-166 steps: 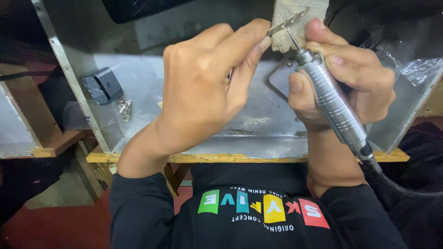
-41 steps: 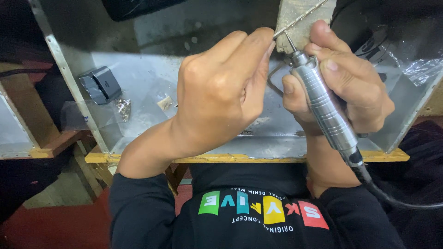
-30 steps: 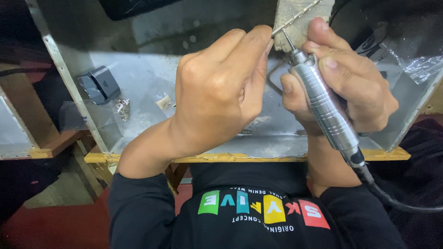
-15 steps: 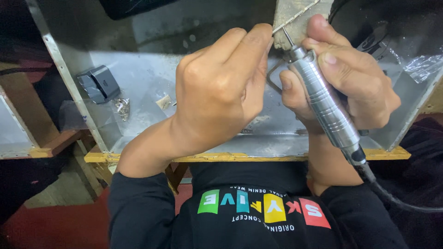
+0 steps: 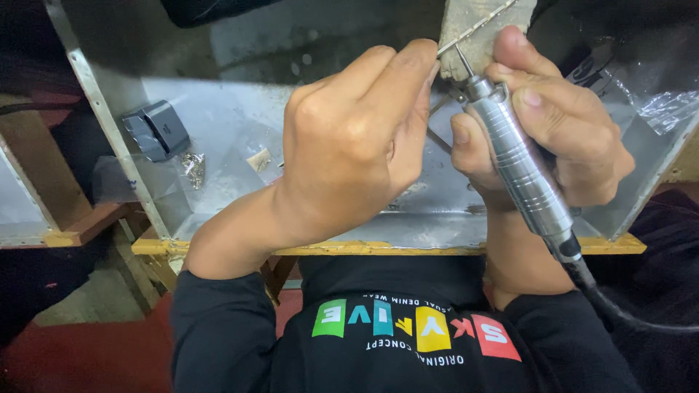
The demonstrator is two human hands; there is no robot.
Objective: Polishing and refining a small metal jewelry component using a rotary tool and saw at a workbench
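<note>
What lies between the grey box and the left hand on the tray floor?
Head view: a small pile of metal bits and a pale scrap, between grey box and left hand.

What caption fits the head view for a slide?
Right hand holds a rotary handpiece against a thin metal strip pinched by the left hand.

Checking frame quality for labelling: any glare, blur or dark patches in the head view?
Head view: hands sharp, the left hand and right hand evenly lit; bright highlights on the metal rotary tool and sheen on the metal tray; crinkled plastic at right glints; top corners and left edge fall into deep shadow; the thin wire at the top edge is small, slightly soft.
</note>
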